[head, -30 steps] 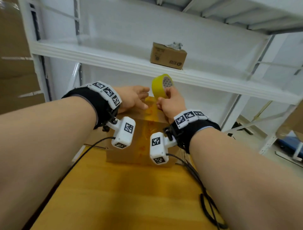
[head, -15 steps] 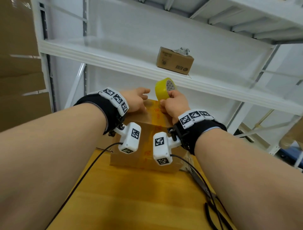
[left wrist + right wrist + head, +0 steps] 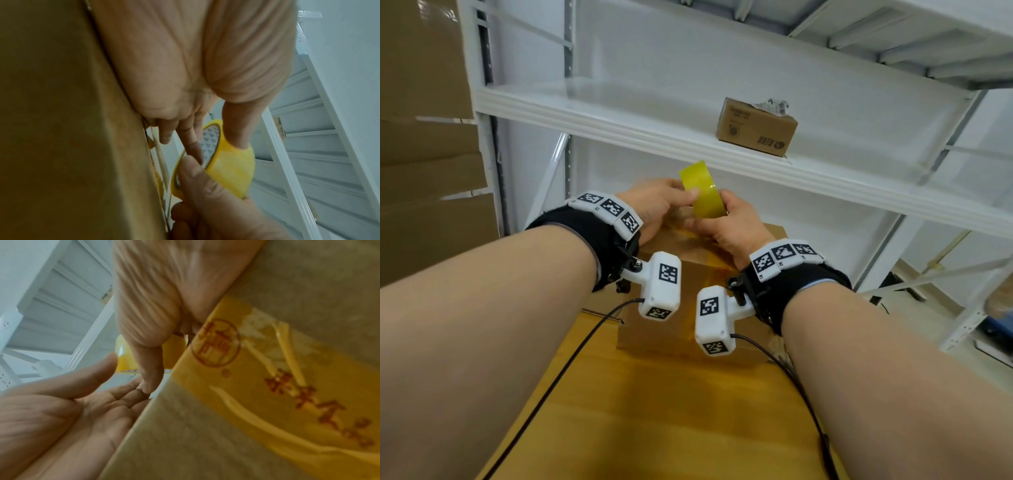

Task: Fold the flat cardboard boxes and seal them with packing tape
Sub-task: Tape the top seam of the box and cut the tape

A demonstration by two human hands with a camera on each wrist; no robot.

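A yellow packing tape roll (image 3: 702, 195) is held up over the far edge of the brown cardboard box (image 3: 681, 322) on the wooden table (image 3: 654, 411). My left hand (image 3: 686, 198) pinches the roll, thumb on its outer band and a finger at the core, as the left wrist view shows on the roll (image 3: 230, 168). My right hand (image 3: 719, 214) grips the roll from the right and below. A strip of yellow tape with red print (image 3: 267, 386) lies along the box top. The box's far side is hidden behind my hands.
A white metal shelf (image 3: 619, 120) runs just behind and above the box, with a small brown carton (image 3: 755, 128) on it. Flat cardboard sheets (image 3: 421, 154) stand at the left. Camera cables (image 3: 571, 356) trail over the table.
My left hand has lifted off the box top and taken hold of the roll. The roll has turned, so its outer band now faces me instead of its core.
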